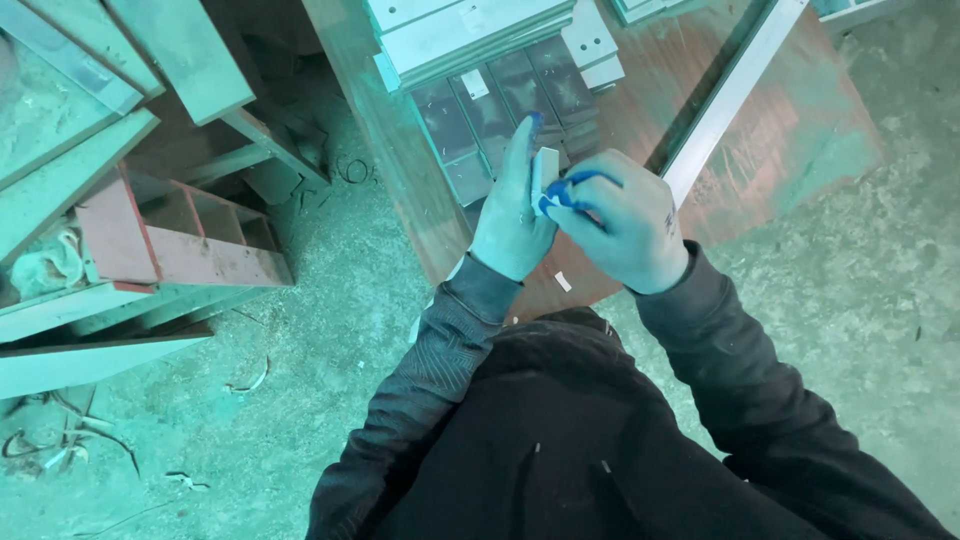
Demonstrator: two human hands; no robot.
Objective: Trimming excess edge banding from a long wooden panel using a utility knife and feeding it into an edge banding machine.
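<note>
This is a woodworking or joinery workshop. A scratched reddish bench [760, 140] carries stacked pale cut panels [470, 35] at its far edge and a long pale strip [725, 100]. Offcut boards [70, 180] are piled to the left, and sawdust and shavings cover the floor [300, 300].

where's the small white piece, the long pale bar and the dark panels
small white piece [546, 165], head view, upper flat face
long pale bar [728, 100], head view, mid length
dark panels [500, 105], head view, middle panel's face

labels: small white rectangular sticker [474, 84] on dark panel; tabletop, above hands
</note>
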